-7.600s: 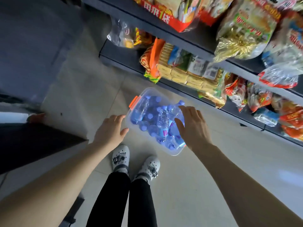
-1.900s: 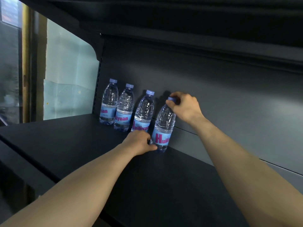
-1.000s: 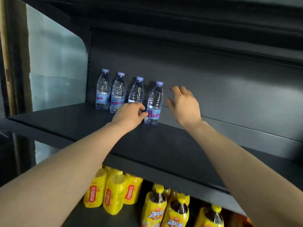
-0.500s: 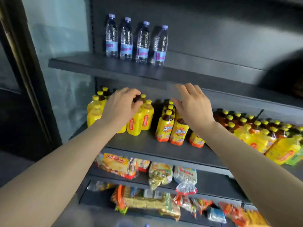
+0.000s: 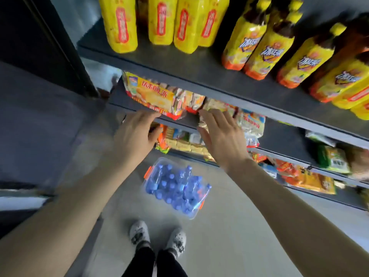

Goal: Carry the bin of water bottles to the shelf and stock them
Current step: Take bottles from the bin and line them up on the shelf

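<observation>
A clear plastic bin point(image 5: 194, 213) with orange latches sits on the floor in front of the shelving, just ahead of my feet. It is full of water bottles point(image 5: 175, 186) with blue caps, packed close together. My left hand point(image 5: 133, 138) and my right hand point(image 5: 220, 136) hang in the air well above the bin, side by side, fingers spread, holding nothing. Both are in front of the snack shelves. The upper shelf with the stocked water bottles is out of view.
The dark shelf unit point(image 5: 199, 76) runs along the right. Yellow drink bottles point(image 5: 249, 41) stand on the top visible level, with snack packets point(image 5: 157, 96) on the levels below. My white shoes point(image 5: 157, 236) stand on the pale floor. A dark counter point(image 5: 40, 116) lies to the left.
My view has swung down from the upper shelf to the floor. Both empty hands have dropped from the water bottle row to above the bin.
</observation>
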Available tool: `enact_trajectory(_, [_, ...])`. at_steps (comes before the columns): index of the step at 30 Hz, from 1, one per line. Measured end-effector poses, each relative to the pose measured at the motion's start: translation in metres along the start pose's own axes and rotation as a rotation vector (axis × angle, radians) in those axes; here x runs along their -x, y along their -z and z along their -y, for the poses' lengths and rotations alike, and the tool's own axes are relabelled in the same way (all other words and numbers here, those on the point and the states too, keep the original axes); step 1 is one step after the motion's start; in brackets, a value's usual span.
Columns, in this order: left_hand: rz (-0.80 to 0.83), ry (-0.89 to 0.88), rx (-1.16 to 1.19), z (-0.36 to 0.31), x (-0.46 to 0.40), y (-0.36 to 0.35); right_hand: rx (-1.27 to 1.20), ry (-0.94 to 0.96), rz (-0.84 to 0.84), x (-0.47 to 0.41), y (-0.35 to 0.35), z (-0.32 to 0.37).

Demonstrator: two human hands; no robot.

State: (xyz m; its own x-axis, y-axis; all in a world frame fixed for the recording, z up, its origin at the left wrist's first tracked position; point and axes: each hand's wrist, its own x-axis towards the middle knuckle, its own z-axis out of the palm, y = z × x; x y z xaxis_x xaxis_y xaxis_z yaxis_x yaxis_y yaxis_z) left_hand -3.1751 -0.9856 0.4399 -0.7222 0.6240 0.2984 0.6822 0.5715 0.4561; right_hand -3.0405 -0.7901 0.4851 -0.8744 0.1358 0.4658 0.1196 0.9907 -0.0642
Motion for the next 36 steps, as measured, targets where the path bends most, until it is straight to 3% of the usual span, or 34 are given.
enact_trajectory(7, [0.251, 0.211, -0.060, 0.068, 0.097, -0.138, -0.115, -0.179, 0.326, 0.109, -0.158, -0.011])
enact_trajectory(16, [0.521, 0.319, -0.117, 0.145, 0.208, -0.318, -0.144, -0.416, 0.583, 0.220, -0.342, -0.045])
enact_trajectory(25, [0.633, 0.203, -0.095, 0.170, 0.268, -0.476, -0.111, -0.532, 0.722, 0.278, -0.470, -0.080])
enact_trajectory(30, [0.698, 0.045, -0.175, 0.174, 0.252, -0.550, -0.055, -0.559, 0.705, 0.282, -0.516, -0.104])
enact_trajectory(36, [0.696, 0.001, -0.261, 0.191, 0.254, -0.593, -0.182, -0.655, 0.665, 0.295, -0.540, -0.109])
